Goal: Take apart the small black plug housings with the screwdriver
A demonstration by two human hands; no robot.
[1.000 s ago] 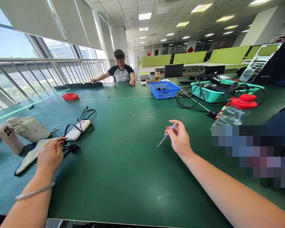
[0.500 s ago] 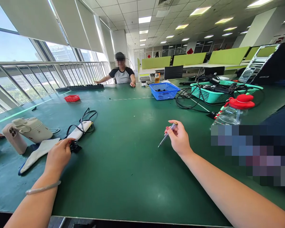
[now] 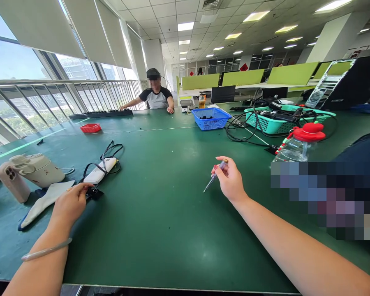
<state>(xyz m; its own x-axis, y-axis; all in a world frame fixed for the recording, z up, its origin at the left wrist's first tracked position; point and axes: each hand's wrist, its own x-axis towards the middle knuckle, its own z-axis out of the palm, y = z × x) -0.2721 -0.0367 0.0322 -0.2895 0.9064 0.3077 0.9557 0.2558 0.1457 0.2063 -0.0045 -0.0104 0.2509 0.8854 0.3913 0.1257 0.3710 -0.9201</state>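
Observation:
My right hand (image 3: 230, 181) is closed round a small screwdriver (image 3: 214, 176) with a clear handle, its tip slanting down to the left over the green table. At the left, my left hand (image 3: 70, 203) has its thumb and fingers pinched together beside a small cluster of black parts (image 3: 95, 194). What sits between those fingertips is hidden. Just beyond them lies a white oblong device (image 3: 99, 172) with a black strap (image 3: 119, 153) looped over it. A white, dark-edged flat piece (image 3: 46, 203) lies partly behind my left hand.
A pink phone (image 3: 14, 183) leans by a cream container (image 3: 38, 170). Farther back are a red tray (image 3: 91, 128), a blue basket (image 3: 211, 123) and a teal basket (image 3: 274, 125) with cables. A red-capped bottle (image 3: 296, 146) stands right. Another person (image 3: 157, 96) sits across the table.
The view has shifted slightly, moving most things a little left in the picture. My left fingers remain at the black parts; the screwdriver stays in my right hand.

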